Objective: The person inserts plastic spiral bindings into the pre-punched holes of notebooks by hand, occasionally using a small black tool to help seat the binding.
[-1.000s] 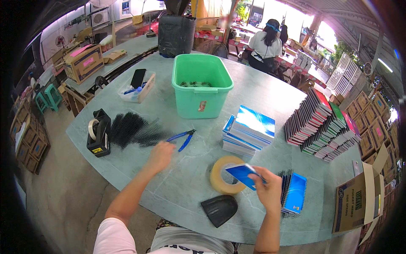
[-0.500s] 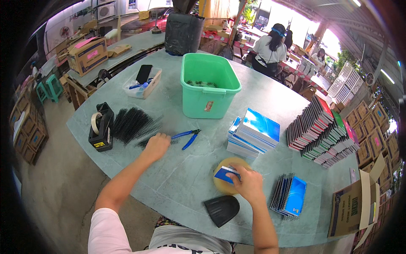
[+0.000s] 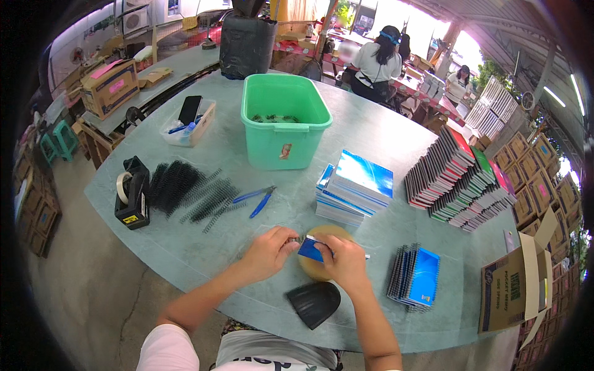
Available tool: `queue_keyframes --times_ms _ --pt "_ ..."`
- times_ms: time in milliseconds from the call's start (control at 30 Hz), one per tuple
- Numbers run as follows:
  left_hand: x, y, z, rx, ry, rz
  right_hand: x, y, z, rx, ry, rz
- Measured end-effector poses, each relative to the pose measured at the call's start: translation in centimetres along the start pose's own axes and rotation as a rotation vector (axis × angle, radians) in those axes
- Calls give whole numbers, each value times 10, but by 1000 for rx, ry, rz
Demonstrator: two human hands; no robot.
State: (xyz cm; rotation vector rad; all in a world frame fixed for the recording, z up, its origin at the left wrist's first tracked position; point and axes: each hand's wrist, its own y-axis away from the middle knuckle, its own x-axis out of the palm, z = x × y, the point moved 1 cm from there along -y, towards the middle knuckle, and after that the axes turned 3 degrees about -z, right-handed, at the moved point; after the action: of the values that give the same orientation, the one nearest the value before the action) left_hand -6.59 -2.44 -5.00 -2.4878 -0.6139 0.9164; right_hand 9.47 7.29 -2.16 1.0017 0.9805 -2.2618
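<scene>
My right hand (image 3: pixel 344 262) pinches a small blue-covered memo pad (image 3: pixel 307 249) above a yellowish round disc (image 3: pixel 335 232). At the pad's left edge, my left hand (image 3: pixel 270 252) has its fingertips closed on a dark spiral binding coil (image 3: pixel 295 239), mostly hidden by the fingers. Whether the coil has entered the pad's holes I cannot tell. More black coils (image 3: pixel 179 185) lie spread on the table to the left. Blue-handled cutters (image 3: pixel 262 203) rest beside them. Close to me sits a black curved, scoop-like piece (image 3: pixel 314 304).
A green bin (image 3: pixel 286 148) with coils inside stands behind stacked blue pads (image 3: pixel 359 185). Bound blue pads (image 3: pixel 424 278), red and green stacks (image 3: pixel 442 170) and an open carton (image 3: pixel 513 290) are on the right. A tape dispenser (image 3: pixel 133 195) and plastic tray (image 3: pixel 197 128) are left.
My left hand has moved right from the coil pile to the pad, bringing a coil. My right hand still holds the pad over the disc. The whole view has shifted slightly.
</scene>
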Motion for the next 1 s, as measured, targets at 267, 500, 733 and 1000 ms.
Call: queue_keyframes --times_ms 267,500,733,1000 --pt "12 0 -12 -10 -14 -114 -5 4 1 -30 -20 14" --pt "15 -12 -4 -50 -22 -34 -2 7 1 -132 -25 0" --pt "-9 -20 -15 14 13 165 12 3 5 -132 22 -88" --pt "-17 -23 -12 -69 -58 195 11 5 0 -100 32 -53"
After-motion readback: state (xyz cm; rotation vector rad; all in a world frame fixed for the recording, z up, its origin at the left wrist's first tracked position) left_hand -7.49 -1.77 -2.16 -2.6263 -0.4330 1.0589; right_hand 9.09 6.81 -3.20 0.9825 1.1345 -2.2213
